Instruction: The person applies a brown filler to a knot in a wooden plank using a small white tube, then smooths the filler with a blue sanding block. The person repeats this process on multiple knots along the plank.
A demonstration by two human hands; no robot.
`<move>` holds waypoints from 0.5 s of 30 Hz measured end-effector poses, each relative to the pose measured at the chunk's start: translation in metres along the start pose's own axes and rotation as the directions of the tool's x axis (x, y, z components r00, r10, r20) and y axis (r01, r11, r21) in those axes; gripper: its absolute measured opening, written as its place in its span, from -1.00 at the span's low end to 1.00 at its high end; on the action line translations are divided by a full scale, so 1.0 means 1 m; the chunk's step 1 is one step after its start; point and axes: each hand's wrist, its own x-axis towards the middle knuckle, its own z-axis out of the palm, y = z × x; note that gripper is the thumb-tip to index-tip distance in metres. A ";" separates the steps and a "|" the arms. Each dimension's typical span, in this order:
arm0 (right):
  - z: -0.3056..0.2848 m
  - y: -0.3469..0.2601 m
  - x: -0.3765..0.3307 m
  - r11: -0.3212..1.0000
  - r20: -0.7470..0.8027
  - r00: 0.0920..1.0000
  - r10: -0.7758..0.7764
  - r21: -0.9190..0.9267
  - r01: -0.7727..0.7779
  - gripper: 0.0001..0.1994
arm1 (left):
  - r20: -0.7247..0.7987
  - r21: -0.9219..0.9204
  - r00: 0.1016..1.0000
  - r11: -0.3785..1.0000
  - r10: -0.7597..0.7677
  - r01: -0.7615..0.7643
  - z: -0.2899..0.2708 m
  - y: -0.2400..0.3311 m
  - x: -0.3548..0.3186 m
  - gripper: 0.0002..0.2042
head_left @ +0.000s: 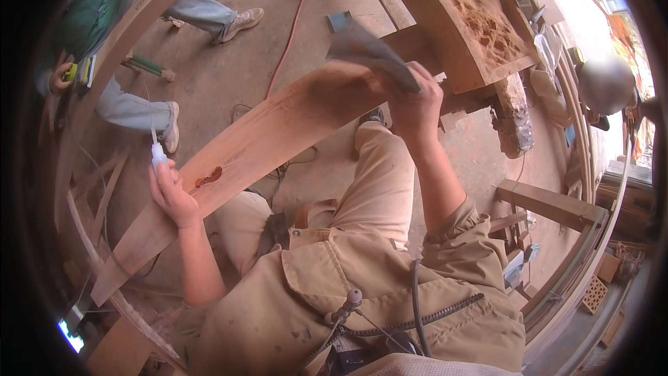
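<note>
A long, pale wooden board (pixel 278 125) runs slantwise in front of me, from the lower left up to the box at the upper right. Toward its near left end lies a reddish-brown knot or hollow (pixel 209 177). Just beside that spot, my left hand (pixel 174 198) is closed around a small white bottle (pixel 158 155) with a long thin nozzle pointing up. Over the far part of the board, my right hand (pixel 417 108) grips a dark grey sheet (pixel 372 56) that looks like sandpaper, blurred by motion. Whether the sheet touches the wood I cannot tell.
A wooden box (pixel 452 49) full of sawdust stands at the upper right. Another person (pixel 83 28) in green is at the left, a yellow object in hand. An orange hose (pixel 289 42) crosses the floor. Timber frames (pixel 550 205) stand at the right.
</note>
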 end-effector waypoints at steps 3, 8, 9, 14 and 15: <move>0.001 -0.009 -0.004 0.997 0.047 0.997 0.053 0.060 -0.055 -0.92 | 0.005 0.016 1.000 1.000 0.008 -0.008 0.001 0.000 0.000 -0.74; 0.018 -0.011 -0.019 0.976 -0.003 0.982 -0.188 -0.118 0.186 -0.89 | 0.013 0.020 1.000 1.000 0.005 -0.005 0.002 0.003 -0.001 -0.74; 0.017 -0.006 -0.015 0.977 -0.038 0.987 -0.155 -0.154 0.148 -0.90 | 0.007 0.019 1.000 1.000 0.013 -0.013 0.002 0.003 -0.001 -0.74; -0.004 0.009 0.004 0.995 -0.144 0.989 0.042 -0.079 -0.054 -0.95 | 0.019 0.009 1.000 1.000 0.007 -0.007 0.002 0.001 0.000 -0.75; -0.007 0.015 0.008 0.992 -0.218 0.976 0.002 -0.126 -0.030 -0.94 | 0.018 0.004 1.000 1.000 0.004 -0.004 0.002 0.000 0.001 -0.75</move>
